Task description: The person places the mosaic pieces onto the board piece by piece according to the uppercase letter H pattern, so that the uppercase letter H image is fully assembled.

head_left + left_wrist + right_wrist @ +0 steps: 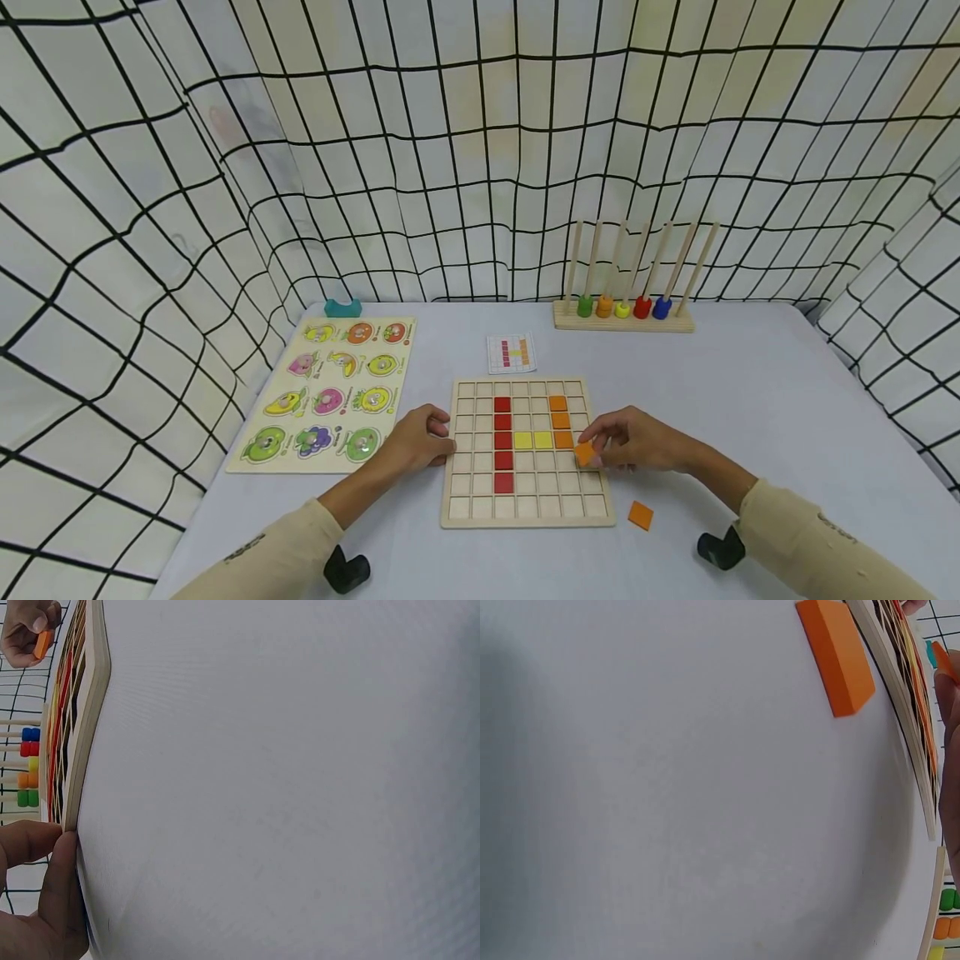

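A wooden grid board (551,506) lies mid-table, holding a column of red square tiles (502,442), a short row of yellow tiles (532,440) and 3 orange tiles (560,421) in a column. Its left edge is pinched between the thumb and finger of my left hand (416,437), as the left wrist view shows. My right hand (637,439) holds an orange tile (584,453) by its fingertips over the board's right side, tilted, just below the orange column. Another orange tile (641,515) lies loose on the table, right of the board's lower corner.
Behind the board lies a small pattern card (512,352). A fruit puzzle board (292,421) is at the left, with a teal object (342,308) behind it. At the back right stands a wooden peg rack (624,321) with coloured beads. Black netting surrounds the table.
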A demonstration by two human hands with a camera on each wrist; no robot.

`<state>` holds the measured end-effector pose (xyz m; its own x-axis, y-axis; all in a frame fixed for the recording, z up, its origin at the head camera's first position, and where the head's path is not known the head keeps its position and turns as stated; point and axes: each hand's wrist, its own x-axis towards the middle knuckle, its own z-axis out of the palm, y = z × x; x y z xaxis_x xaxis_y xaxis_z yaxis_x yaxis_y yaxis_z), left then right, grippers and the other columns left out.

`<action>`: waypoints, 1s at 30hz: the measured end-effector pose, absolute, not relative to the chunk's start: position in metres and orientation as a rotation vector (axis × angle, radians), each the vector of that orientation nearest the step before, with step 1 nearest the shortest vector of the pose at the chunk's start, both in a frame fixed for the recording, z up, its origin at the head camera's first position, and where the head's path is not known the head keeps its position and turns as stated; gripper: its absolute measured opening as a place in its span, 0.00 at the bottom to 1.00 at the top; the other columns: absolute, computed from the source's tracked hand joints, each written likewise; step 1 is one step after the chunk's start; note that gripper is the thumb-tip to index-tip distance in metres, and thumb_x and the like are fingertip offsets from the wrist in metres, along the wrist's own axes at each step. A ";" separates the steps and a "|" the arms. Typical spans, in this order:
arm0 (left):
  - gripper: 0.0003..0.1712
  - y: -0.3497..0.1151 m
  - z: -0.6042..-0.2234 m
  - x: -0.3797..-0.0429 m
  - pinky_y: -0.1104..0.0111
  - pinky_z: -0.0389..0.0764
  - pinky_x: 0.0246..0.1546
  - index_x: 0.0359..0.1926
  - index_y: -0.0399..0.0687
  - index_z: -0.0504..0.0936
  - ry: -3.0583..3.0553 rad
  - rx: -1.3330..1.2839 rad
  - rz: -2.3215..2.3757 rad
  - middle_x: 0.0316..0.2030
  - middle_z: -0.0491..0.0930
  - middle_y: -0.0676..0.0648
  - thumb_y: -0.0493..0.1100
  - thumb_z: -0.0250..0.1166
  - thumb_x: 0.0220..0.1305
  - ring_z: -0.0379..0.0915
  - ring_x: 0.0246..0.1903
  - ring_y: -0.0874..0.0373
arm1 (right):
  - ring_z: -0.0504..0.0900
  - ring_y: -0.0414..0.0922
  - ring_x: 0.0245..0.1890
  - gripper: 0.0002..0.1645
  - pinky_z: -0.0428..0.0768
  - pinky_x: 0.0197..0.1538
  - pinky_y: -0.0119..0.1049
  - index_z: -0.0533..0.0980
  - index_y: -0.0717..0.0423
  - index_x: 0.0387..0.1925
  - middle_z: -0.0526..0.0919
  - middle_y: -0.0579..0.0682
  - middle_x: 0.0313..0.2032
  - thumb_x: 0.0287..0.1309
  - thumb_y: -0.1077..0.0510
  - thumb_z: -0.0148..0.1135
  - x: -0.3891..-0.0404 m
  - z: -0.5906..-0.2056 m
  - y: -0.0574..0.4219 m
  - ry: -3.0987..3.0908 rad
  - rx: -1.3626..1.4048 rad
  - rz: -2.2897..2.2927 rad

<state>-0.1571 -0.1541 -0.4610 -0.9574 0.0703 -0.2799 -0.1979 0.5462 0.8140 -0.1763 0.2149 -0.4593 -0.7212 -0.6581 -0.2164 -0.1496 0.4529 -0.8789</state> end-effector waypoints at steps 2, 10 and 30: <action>0.23 -0.154 -0.461 -0.157 0.68 0.87 0.33 0.52 0.36 0.76 2.504 -0.106 1.373 0.39 0.75 0.44 0.33 0.69 0.55 0.77 0.33 0.56 | 0.73 0.38 0.21 0.21 0.75 0.23 0.27 0.81 0.57 0.53 0.83 0.51 0.36 0.60 0.56 0.70 -0.175 -0.458 0.213 2.161 -0.669 -1.240; 0.23 -0.153 -0.460 -0.158 0.68 0.87 0.33 0.53 0.36 0.76 2.500 -0.108 1.372 0.39 0.75 0.44 0.33 0.69 0.55 0.77 0.33 0.56 | 0.73 0.40 0.22 0.20 0.73 0.22 0.27 0.81 0.59 0.53 0.83 0.54 0.35 0.59 0.59 0.70 -0.171 -0.458 0.206 2.145 -0.621 -1.279; 0.22 -0.153 -0.459 -0.157 0.68 0.87 0.33 0.52 0.36 0.76 2.505 -0.115 1.358 0.39 0.75 0.44 0.33 0.69 0.56 0.77 0.33 0.56 | 0.71 0.39 0.20 0.18 0.73 0.21 0.26 0.82 0.58 0.48 0.82 0.48 0.30 0.58 0.57 0.72 -0.167 -0.464 0.186 2.256 -0.601 -1.215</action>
